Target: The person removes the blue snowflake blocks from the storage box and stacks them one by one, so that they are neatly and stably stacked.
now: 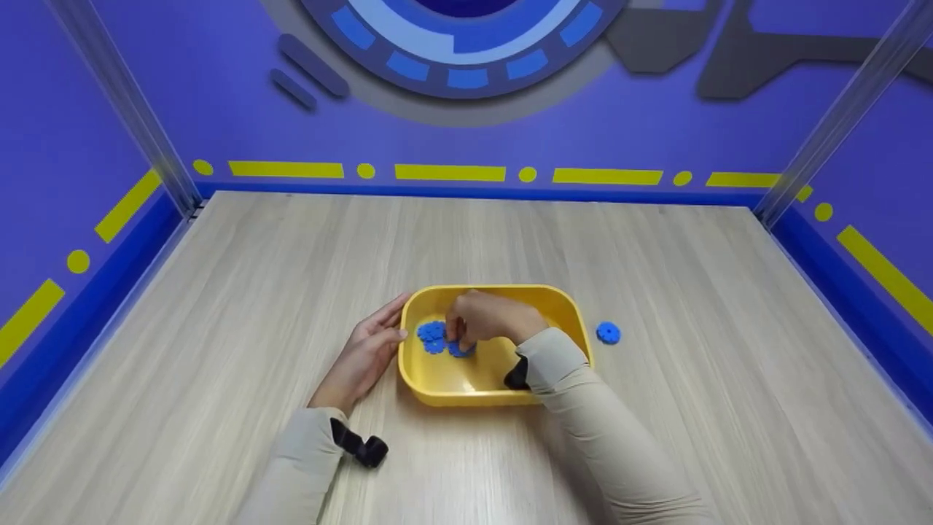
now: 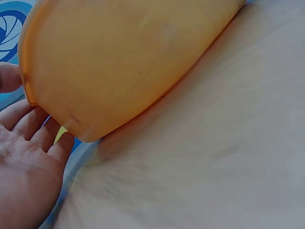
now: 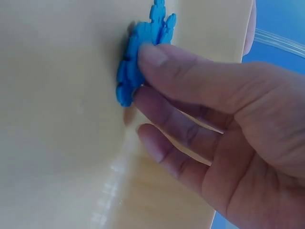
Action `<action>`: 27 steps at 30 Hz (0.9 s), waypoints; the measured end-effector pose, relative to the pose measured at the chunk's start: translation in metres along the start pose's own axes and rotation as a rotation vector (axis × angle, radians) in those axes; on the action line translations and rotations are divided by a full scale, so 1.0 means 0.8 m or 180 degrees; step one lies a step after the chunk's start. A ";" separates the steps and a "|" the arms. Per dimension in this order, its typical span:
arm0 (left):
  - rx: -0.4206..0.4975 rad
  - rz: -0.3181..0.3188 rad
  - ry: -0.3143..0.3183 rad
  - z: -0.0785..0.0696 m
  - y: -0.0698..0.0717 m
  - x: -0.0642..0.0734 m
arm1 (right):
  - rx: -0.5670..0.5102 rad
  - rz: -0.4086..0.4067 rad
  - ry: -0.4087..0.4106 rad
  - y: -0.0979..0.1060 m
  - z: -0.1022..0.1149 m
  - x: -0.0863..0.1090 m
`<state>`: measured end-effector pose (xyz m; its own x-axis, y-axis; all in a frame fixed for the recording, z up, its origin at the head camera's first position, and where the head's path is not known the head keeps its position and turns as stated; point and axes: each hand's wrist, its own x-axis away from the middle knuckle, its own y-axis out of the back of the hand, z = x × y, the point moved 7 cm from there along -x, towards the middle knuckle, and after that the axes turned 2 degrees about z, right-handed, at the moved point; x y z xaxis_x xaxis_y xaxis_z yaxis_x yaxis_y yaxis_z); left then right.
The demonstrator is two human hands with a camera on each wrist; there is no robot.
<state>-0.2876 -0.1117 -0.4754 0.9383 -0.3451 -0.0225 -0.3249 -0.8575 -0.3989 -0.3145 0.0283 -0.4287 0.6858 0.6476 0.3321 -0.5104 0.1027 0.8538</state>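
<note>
A yellow plastic tub [image 1: 466,398] stands on the table with several blue notched snowflake discs [image 1: 432,332] in its left part. My left hand [image 1: 367,355] holds the tub's left end, thumb at the rim and fingers along the outer wall; the left wrist view shows the fingers [image 2: 28,126] against the end of the tub [image 2: 119,62]. Reaching inside, my right hand [image 1: 487,318] pinches a blue snowflake disc [image 3: 131,71], its thumb on the near face and the index fingertip hidden behind. Other discs [image 3: 157,12] lie close beyond it, overlapping it in this view.
One more blue snowflake disc [image 1: 609,333] lies on the wooden table [image 1: 656,292], right of the tub. Blue printed walls [image 1: 466,138] with metal corner posts [image 1: 138,109] close off the back and both sides.
</note>
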 end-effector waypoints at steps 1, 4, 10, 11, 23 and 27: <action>0.0001 -0.0001 0.0003 0.000 0.000 0.000 | -0.0009 0.0019 0.0007 0.000 0.000 0.000; 0.0025 0.0019 -0.0005 -0.001 -0.001 -0.001 | 0.0051 0.0049 0.0016 -0.001 0.002 0.000; 0.0014 0.0084 -0.0002 0.000 -0.003 0.000 | 0.0214 0.0075 -0.0047 -0.003 0.002 -0.001; 0.0006 0.0082 0.0001 0.000 -0.003 -0.001 | 0.0211 0.0075 -0.0065 -0.003 0.001 0.000; -0.0016 0.0012 0.0009 0.000 -0.001 -0.002 | 0.0064 0.0016 0.0059 0.017 0.001 0.016; 0.0008 -0.0020 0.0001 0.000 0.001 0.000 | 0.0026 -0.0006 0.0053 0.025 0.000 0.024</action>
<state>-0.2880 -0.1119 -0.4759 0.9402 -0.3400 -0.0197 -0.3189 -0.8586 -0.4013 -0.3121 0.0429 -0.4052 0.6781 0.6598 0.3237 -0.5046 0.0978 0.8578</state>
